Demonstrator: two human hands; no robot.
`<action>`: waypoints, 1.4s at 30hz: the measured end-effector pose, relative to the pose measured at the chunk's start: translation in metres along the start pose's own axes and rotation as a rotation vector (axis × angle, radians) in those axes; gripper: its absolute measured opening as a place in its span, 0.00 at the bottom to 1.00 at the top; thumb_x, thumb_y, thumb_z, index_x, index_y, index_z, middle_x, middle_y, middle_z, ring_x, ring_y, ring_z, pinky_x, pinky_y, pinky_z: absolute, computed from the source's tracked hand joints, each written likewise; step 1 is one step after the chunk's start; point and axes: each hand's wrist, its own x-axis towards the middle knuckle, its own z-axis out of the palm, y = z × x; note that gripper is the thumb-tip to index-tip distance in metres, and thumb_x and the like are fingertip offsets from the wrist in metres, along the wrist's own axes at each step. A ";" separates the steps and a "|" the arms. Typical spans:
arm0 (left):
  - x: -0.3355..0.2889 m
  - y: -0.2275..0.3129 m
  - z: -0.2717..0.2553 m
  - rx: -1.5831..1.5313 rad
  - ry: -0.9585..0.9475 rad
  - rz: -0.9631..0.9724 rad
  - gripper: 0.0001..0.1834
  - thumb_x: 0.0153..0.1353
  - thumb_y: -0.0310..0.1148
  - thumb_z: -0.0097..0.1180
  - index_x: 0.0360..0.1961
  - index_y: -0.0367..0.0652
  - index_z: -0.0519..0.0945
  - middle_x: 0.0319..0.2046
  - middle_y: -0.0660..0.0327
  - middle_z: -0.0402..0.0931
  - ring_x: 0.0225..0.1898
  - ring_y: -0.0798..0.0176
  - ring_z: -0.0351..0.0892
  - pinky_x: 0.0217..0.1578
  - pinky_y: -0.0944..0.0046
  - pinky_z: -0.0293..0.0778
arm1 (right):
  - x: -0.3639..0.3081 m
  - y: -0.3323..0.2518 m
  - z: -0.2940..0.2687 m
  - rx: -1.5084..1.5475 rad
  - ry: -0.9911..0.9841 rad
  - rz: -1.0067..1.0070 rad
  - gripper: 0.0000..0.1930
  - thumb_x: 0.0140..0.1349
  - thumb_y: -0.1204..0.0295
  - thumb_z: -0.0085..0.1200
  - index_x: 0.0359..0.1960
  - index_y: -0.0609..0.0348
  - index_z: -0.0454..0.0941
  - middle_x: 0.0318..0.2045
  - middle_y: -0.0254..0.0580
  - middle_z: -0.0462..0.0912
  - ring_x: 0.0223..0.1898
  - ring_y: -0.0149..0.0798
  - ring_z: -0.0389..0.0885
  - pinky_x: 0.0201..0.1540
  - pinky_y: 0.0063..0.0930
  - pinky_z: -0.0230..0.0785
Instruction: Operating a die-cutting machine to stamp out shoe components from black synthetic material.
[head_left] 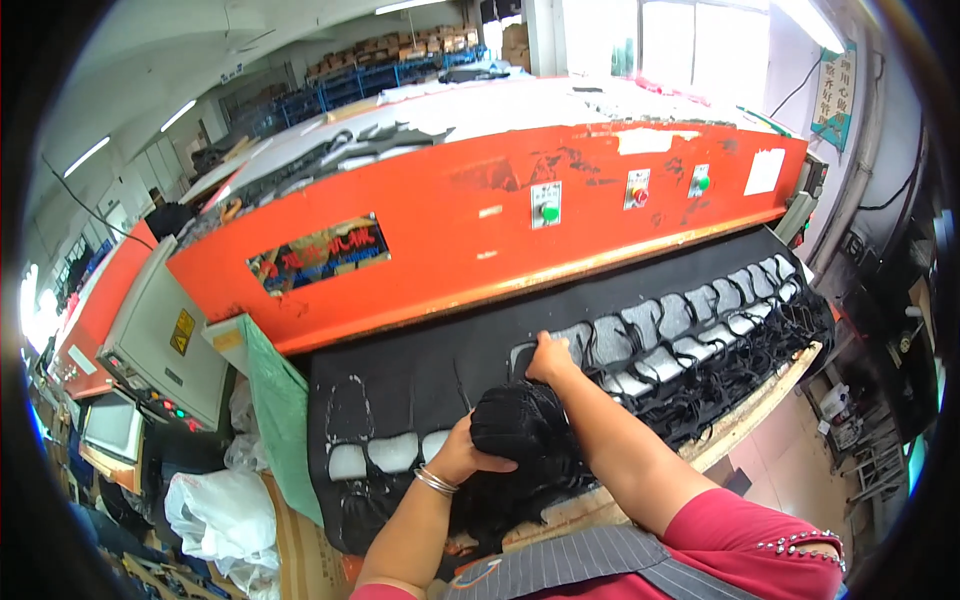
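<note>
My left hand (458, 452) grips a thick stack of black cut fabric pieces (515, 418), thumb and fingers curled around its side. My right hand (550, 358) reaches farther forward, fingers bent and pressed together at the near end of a row of grey-white pads (640, 330). What its fingertips pinch is hidden. Both rows lie on a black sheet (415, 335) with cut outlines, and thin black strips run between the pads. More white pads (392, 453) show to the left of the stack.
An orange-red pressing machine (430, 215) with green and red push buttons spans the far side. A wooden edge (765, 395) borders the near right, where loose black strips hang. To the left are a grey control cabinet (165, 340), green sheeting (280, 410) and a white plastic bag (222, 515).
</note>
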 end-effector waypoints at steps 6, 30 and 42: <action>0.064 -0.003 0.016 -0.190 0.004 -0.094 0.38 0.33 0.13 0.68 0.53 0.39 0.74 0.46 0.62 0.79 0.48 0.64 0.76 0.53 0.61 0.71 | 0.019 0.068 0.017 1.157 -0.165 -0.123 0.32 0.48 0.65 0.68 0.56 0.57 0.71 0.47 0.50 0.80 0.49 0.42 0.79 0.49 0.35 0.73; -0.080 0.016 0.012 0.847 0.115 0.196 0.49 0.30 0.33 0.76 0.58 0.40 0.65 0.47 0.52 0.73 0.48 0.49 0.74 0.52 0.54 0.68 | -0.003 -0.013 0.002 0.529 0.049 -0.073 0.33 0.52 0.54 0.63 0.52 0.70 0.73 0.50 0.61 0.77 0.56 0.54 0.73 0.56 0.37 0.67; -0.142 -0.048 -0.015 1.113 0.286 0.095 0.52 0.31 0.27 0.71 0.62 0.34 0.59 0.55 0.47 0.67 0.60 0.44 0.64 0.61 0.56 0.62 | -0.037 -0.079 0.054 0.038 0.045 0.207 0.26 0.50 0.55 0.61 0.45 0.62 0.81 0.47 0.48 0.81 0.48 0.40 0.80 0.51 0.33 0.69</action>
